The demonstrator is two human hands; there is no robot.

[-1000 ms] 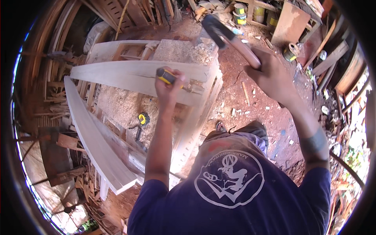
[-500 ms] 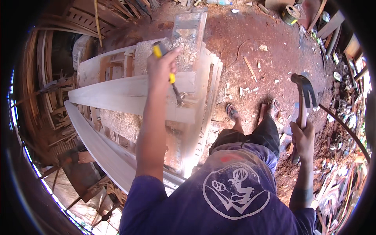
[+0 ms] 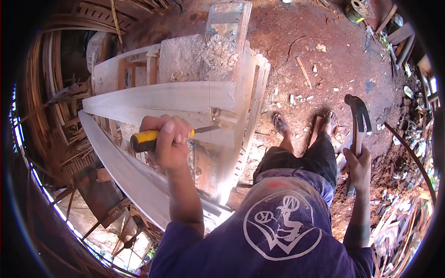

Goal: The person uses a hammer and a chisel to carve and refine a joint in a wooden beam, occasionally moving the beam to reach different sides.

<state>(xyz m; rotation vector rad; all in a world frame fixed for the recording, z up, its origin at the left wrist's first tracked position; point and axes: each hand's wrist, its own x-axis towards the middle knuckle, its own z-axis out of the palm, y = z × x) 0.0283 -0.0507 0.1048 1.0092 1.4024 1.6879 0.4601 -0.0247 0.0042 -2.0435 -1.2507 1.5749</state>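
- The left hand [image 3: 169, 139] was curled firmly around the black-and-yellow handle of the chisel [image 3: 147, 140], with no gap left in the grip and the butt sticking out to the left.
- Half a second earlier the chisel had stood steep over the board [image 3: 153, 104]; now it lay nearly level, its blade pointing right.
- The blade's tip was at the notch [image 3: 223, 122] near the board's right end; whether it touched the wood could not be told.
- The right hand [image 3: 359, 169] was closed around the handle of the hammer [image 3: 358, 113], which hung out to the right, well apart from the chisel.
- The hammer, raised a second earlier, had come down to the side and stayed there, so no blow was being struck.
- The flatter chisel suggested a pause between blows, perhaps for levering or a new cutting angle.
- The second board [image 3: 120, 167] lay slanting below the first.
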